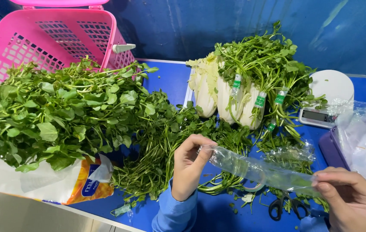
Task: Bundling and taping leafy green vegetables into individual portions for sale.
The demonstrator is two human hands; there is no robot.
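Together both hands pinch clear plastic bag.

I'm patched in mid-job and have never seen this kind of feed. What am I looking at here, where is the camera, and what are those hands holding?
There is no machine here: one picture, from a camera worn on a person's head, looking down at their own bare hands over a blue table. The left hand and right hand stretch a clear plastic bag between them. On the table lie loose leafy greens, tied bundles of greens resting on pale cabbages, a small white scale, black scissors and a heap of clear bags on the right. A pink basket stands at the back left.
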